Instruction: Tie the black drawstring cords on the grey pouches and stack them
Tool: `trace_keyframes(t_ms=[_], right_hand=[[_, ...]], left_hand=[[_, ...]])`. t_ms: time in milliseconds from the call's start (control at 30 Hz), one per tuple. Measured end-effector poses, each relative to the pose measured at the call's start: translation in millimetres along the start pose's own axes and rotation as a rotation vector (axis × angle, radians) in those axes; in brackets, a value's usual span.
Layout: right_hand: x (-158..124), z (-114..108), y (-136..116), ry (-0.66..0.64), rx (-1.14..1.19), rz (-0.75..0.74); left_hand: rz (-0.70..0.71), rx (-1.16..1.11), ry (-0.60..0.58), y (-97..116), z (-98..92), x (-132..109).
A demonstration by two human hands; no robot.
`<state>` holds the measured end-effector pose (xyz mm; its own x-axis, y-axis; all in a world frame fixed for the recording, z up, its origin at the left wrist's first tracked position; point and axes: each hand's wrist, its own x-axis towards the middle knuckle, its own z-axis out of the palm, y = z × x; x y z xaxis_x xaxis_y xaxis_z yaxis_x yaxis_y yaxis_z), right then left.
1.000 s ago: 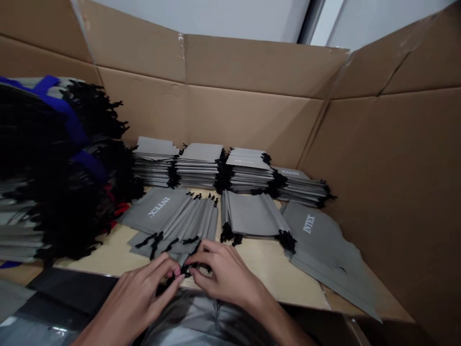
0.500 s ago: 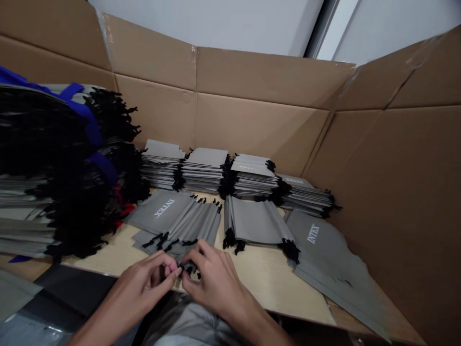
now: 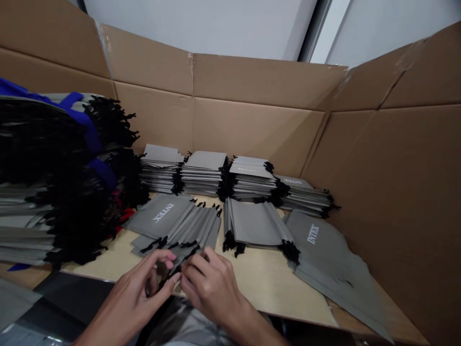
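Both hands meet at the front edge of the pale board, over the black cord ends of a grey pouch. My right hand (image 3: 211, 283) has its fingers curled and pinched on a black cord. Beside it, my left hand (image 3: 144, 288) has its thumb reaching to the cord and its fingers bent but apart, with a gap between. Just beyond them lies a fanned group of grey pouches (image 3: 162, 216) with white INTEX lettering and black cord ends. Right of that sits another bunch of grey pouches (image 3: 257, 221) with black cords at its corners.
Stacks of grey pouches (image 3: 205, 161) line the back cardboard wall (image 3: 252, 125). Tall bundles with black cords and blue straps (image 3: 86, 127) fill the left. Flat grey INTEX sheets (image 3: 324, 254) lie at the right, over the board's (image 3: 266, 288) edge.
My left hand's fingers have opened away from the cord. My right hand's fingers have curled in more tightly. The camera view has shifted slightly.
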<state>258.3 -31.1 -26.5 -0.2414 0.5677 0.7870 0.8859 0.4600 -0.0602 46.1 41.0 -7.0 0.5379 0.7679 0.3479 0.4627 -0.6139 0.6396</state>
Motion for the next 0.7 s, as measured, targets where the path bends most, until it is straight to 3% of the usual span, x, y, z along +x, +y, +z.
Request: trace_keyframes(t_ms=[300, 500, 700], right_hand=[[-1.7, 0.9, -2.2, -0.014, -0.097, -0.066], [-2.5, 4.6, -3.9, -0.009, -0.106, -0.107], [-1.8, 4.1, -4.1, -0.039, -0.093, -0.153]], left_hand=[[0.293, 0.2, 0.043, 5.1, -5.2, -1.7], [0.258, 0.435, -0.032, -4.9, -2.7, -9.9], [0.278, 0.471, -0.126, -6.7, -2.4, -7.7]])
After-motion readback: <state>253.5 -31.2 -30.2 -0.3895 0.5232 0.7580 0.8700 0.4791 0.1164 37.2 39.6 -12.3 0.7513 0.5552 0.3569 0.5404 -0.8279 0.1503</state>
